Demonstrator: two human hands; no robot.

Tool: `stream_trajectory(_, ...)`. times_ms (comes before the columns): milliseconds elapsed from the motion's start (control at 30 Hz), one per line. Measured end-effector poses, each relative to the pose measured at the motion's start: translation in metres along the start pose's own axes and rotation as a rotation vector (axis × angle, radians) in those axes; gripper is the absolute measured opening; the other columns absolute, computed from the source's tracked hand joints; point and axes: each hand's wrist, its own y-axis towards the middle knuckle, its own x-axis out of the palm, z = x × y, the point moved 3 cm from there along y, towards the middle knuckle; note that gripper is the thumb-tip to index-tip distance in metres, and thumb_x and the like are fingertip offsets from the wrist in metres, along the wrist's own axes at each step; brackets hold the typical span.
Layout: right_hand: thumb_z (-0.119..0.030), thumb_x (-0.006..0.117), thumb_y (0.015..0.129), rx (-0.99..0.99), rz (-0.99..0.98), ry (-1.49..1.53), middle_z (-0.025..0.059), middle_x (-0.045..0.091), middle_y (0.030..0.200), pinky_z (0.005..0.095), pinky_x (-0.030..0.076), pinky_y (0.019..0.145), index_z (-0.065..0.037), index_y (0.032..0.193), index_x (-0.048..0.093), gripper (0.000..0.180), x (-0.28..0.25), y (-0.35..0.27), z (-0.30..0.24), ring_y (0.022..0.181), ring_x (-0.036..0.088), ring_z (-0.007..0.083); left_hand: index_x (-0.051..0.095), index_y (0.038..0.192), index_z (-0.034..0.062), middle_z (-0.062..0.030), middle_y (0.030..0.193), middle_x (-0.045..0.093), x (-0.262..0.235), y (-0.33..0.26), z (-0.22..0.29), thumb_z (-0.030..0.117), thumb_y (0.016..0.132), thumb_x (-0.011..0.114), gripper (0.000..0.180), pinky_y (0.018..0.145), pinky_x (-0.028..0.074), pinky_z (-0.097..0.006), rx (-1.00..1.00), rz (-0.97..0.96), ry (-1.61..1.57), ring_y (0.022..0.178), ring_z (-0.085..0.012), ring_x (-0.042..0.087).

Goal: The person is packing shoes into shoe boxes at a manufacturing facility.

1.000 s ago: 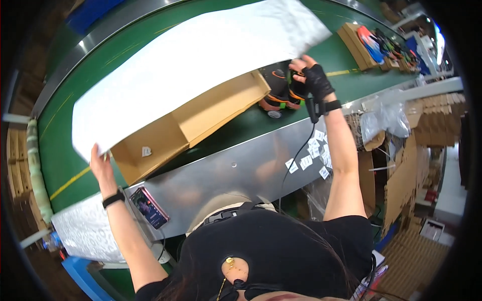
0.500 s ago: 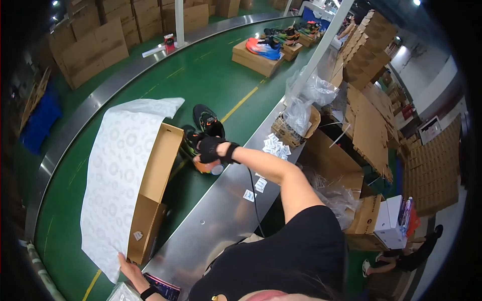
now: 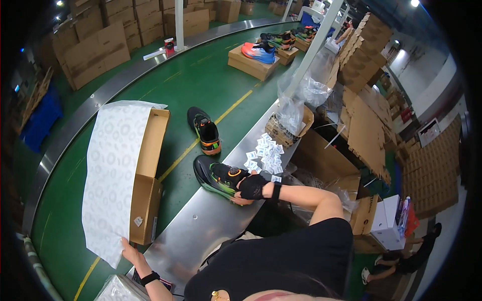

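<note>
My right hand (image 3: 251, 187), in a black fingerless glove, grips the heel end of a black sneaker (image 3: 216, 175) with green and orange trim, over the edge of the metal ledge (image 3: 201, 226). The matching sneaker (image 3: 203, 131) stands on the green belt just beyond. At the lower left, the fingers of my left hand (image 3: 131, 255) pinch the near corner of a patterned white tissue paper sheet (image 3: 110, 175). This sheet drapes over the left side of an open cardboard shoebox (image 3: 150, 145). Inside the box lies a small white sachet (image 3: 138, 221).
Loose white sachets (image 3: 268, 153) are heaped on the ledge near my right hand. Behind them stands a carton of clear plastic bags (image 3: 291, 118). Farther along the green belt (image 3: 196, 75) sit a shoebox (image 3: 251, 64) with a red-blue sneaker on top and more shoes. A white post (image 3: 314, 50) rises beside the ledge.
My right hand has drawn one sneaker off the belt, rightward and nearer, to the ledge. Its mate stays behind on the belt. My left hand keeps hold of the paper's corner.
</note>
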Motion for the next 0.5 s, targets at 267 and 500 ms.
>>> stream_trajectory(267,-0.032,0.064,0.072,-0.535,-0.115,0.051,0.013,0.058,0.07,0.0396,0.042,0.075,-0.002,0.07,0.058,0.03,-0.145,-0.03,-0.108,0.074,0.058,0.0303,0.06,0.09,-0.0085,-0.0101,0.082,0.061,0.007,-0.012,-0.005,0.038,0.081,0.059,0.047,0.063,0.045,-0.032,0.113,0.201,0.342,0.071,-0.0172,0.054)
stream_trajectory(500,-0.027,0.063,0.077,-0.935,-0.049,0.529,0.0173,0.049,0.119,0.0348,0.036,0.091,0.0,0.118,0.048,0.05,-0.15,0.116,-0.24,0.107,0.048,0.0276,0.053,0.104,-0.0092,-0.0175,0.106,0.057,0.009,-0.053,0.025,0.021,0.08,0.06,0.039,0.087,0.038,-0.032,0.37,0.269,0.284,0.098,-0.0245,0.053)
